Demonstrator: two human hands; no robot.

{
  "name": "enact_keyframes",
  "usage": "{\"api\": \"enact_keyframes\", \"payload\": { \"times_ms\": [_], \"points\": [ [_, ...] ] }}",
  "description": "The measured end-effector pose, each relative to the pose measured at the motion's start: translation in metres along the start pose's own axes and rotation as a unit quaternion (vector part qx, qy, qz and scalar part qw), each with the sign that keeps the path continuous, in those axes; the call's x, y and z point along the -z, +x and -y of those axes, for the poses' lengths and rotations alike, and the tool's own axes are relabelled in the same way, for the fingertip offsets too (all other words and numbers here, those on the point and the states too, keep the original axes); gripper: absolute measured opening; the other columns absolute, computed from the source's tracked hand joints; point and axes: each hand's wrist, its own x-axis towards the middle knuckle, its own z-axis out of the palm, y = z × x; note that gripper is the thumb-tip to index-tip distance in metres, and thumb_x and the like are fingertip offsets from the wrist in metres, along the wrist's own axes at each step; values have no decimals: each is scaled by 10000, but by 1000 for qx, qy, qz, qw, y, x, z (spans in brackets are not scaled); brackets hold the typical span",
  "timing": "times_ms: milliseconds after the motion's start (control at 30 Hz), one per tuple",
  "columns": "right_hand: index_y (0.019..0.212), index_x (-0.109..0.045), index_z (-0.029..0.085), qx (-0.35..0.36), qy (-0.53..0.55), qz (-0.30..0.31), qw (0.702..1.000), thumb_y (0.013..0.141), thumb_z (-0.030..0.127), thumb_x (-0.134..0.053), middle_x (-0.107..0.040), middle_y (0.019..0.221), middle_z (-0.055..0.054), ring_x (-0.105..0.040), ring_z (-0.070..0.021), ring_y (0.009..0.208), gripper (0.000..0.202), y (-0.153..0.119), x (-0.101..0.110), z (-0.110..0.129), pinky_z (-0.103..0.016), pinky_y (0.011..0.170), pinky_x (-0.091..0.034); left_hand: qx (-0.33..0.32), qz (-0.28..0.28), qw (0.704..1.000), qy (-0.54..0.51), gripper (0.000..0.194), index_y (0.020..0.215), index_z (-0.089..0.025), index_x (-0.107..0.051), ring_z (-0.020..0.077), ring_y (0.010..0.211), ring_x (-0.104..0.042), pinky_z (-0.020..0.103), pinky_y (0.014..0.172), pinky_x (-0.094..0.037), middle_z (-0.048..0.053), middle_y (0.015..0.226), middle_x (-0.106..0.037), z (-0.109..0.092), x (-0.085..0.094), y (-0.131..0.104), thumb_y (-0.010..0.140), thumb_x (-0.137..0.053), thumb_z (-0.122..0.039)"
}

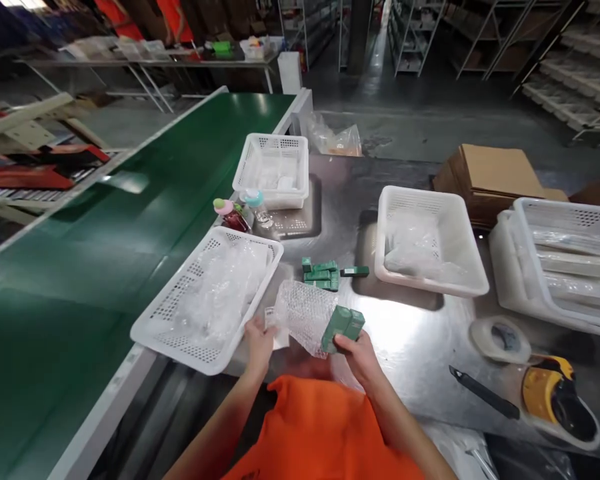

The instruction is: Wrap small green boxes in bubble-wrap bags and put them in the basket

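Note:
My right hand (pixel 361 357) grips two green boxes (pixel 343 329) side by side, thumb across their near face. The boxes are against the right end of a clear bubble wrap bag (pixel 305 312), which lies at a slant in front of me. At the bag's left end, my left hand (pixel 259 341) has its fingers closed on a white paper slip (pixel 281 339), partly hidden by the fingers and the wrap. Just beyond the bag, several small green boxes (pixel 321 275) lie in a cluster, with one darker green box (pixel 355 271) at their right.
A white basket (pixel 147 331) of clear plastic packaging is at my left, beside the green conveyor (pixel 145 193). Bottles (pixel 233 215) stand behind it. Another white basket (pixel 430 283) is at right. A box cutter (pixel 485 393), tape roll (pixel 500 339) and yellow tape dispenser (pixel 540 393) lie near the right.

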Motion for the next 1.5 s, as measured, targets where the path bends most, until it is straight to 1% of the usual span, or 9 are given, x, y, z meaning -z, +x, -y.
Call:
{"api": "enact_keyframes", "payload": {
  "times_ms": [133,233,500,667,767,900,1033,1200,1500],
  "points": [
    [718,-705,162,-10,-105,45,993,440,378,-920,-692,654,-8,-598,-153,593,412,-9,-11,3,-297,626,-510,-158,195,953,170,145,809,-195,-598,161,785,-533,273,738,-451,2,815,-563,-5,-15,-30,764,-671,-312],
    [781,-722,177,-5,-131,110,985,482,374,-901,-703,718,-5,-612,-153,650,400,-18,-19,9,-291,672,-503,-100,362,909,180,312,745,-180,-602,161,698,-526,276,653,-433,5,712,-570,-8,-36,-50,792,-616,-487],
    [809,-712,204,13,-192,123,974,484,403,-885,-684,744,-9,-587,-176,668,419,-33,-22,5,-294,626,-478,47,322,945,8,382,738,-187,-506,112,577,-522,251,602,-411,-40,660,-585,7,-54,-53,568,-784,-387],
    [914,-698,209,30,-166,44,985,519,487,-859,-678,768,-28,-589,-195,672,509,-23,-13,-8,-317,612,-488,-152,244,947,143,338,725,-209,-502,156,561,-515,290,574,-409,-24,593,-524,0,-51,-45,758,-595,-533],
    [844,-676,193,37,-202,-4,979,544,514,-820,-639,692,-22,-542,-179,600,463,-18,-11,-4,-310,559,-458,-330,223,882,253,265,731,-204,-561,197,719,-570,324,679,-438,40,734,-598,-9,-47,-52,861,-514,-430],
    [779,-669,200,98,-345,-28,933,581,435,-759,-620,636,-8,-520,-183,592,320,-25,-13,6,-305,567,-420,-390,248,825,325,209,765,-212,-570,209,783,-583,325,727,-433,60,806,-629,-13,-46,-66,898,-465,-335],
    [826,-688,217,107,-443,-85,886,594,411,-753,-623,602,6,-518,-183,573,309,-35,-12,12,-305,581,-400,-375,245,812,374,169,874,-218,-540,208,769,-586,325,720,-403,47,808,-621,-11,-45,-63,910,-386,-281],
    [807,-685,188,16,-169,-34,985,539,468,-845,-678,718,-15,-577,-164,627,420,-37,-7,18,-300,621,-477,-323,272,820,387,112,666,-214,-445,174,695,-510,283,648,-375,1,698,-523,0,-48,-51,755,-512,-224],
    [803,-710,154,-86,-44,37,995,443,331,-910,-687,689,-8,-592,-139,583,448,-36,-3,8,-270,596,-477,-102,388,899,177,200,612,-198,-446,117,598,-435,237,576,-354,-54,587,-452,13,-53,-54,576,-631,-265]
  ]
}}
